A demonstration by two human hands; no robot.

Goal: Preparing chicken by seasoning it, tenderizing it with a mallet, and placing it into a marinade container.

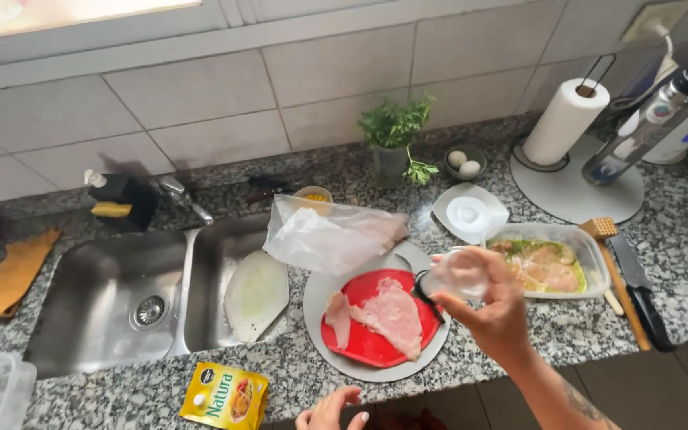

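Sunlit white-tiled wall (201,111), granite counter (678,239)

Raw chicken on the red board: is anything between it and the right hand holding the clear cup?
Nothing visible. The right hand holds the clear cup just right of the red board, and the chicken lies uncovered; the plastic bag sits behind the board.

Bright, soft daylight from window (81,12) at top left, pane blown out to white. Faint shadows fall toward viewer under bag (332,235) and towel roll (564,121). Mild sheen on sink (113,295) steel. Wide-angle bend at edges; tile lines curve. Overall slightly soft, right hand (491,306) a bit blurred
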